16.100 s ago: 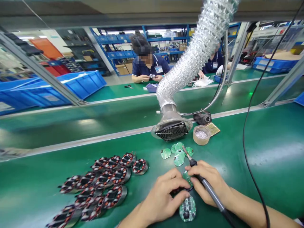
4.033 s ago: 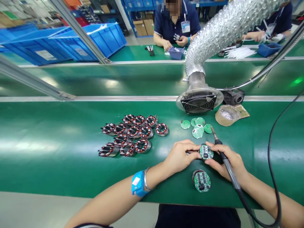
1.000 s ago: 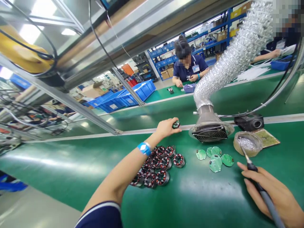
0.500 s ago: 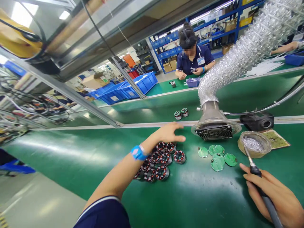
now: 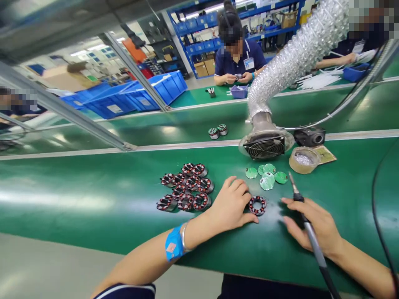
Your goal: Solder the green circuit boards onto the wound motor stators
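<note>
To my left the green mat point(image 5: 77, 195) lies open, and the near strip in front of my wrists is bare too. A cluster of wound coils point(image 5: 185, 187) blocks the way just left of my left hand point(image 5: 232, 205), and one single coil point(image 5: 257, 205) sits at its fingertips, in the gap between my hands. Ahead, the small green boards point(image 5: 266, 176) crowd the middle. Beyond them the fan hood point(image 5: 264, 145) and the tape roll point(image 5: 300, 160) close off the far edge. The black cable point(image 5: 378, 216) hems my right hand point(image 5: 311, 226) on its outer side.

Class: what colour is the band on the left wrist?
Blue, on the wristband; head view.
</note>
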Demonstrator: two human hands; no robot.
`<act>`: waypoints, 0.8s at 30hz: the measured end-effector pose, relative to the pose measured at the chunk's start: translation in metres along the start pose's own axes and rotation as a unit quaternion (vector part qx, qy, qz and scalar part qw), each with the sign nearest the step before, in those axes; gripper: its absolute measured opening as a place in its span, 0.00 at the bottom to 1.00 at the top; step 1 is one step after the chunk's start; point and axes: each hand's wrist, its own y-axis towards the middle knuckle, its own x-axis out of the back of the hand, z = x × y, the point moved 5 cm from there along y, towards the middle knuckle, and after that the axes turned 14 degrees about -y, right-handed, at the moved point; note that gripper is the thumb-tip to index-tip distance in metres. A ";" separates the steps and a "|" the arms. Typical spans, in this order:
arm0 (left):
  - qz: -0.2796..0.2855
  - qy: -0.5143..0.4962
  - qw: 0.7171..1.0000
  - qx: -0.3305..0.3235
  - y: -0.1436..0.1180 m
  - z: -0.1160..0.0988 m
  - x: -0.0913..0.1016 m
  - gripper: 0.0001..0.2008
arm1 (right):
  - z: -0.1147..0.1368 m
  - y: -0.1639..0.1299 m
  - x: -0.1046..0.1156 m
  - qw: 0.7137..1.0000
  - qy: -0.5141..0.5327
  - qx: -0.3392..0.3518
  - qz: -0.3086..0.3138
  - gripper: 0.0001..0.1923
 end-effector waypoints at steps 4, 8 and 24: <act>0.008 -0.097 0.995 -0.009 -0.010 -0.027 -0.014 0.17 | 0.022 0.003 -0.012 0.996 -0.002 -0.036 0.079 0.26; 0.002 -0.336 0.939 0.075 -0.009 -0.032 -0.013 0.05 | 0.022 0.007 -0.011 0.993 0.045 -0.034 0.105 0.22; 0.158 -0.708 0.621 0.297 0.015 -0.022 -0.064 0.17 | 0.004 0.004 -0.013 0.985 0.121 0.030 0.122 0.24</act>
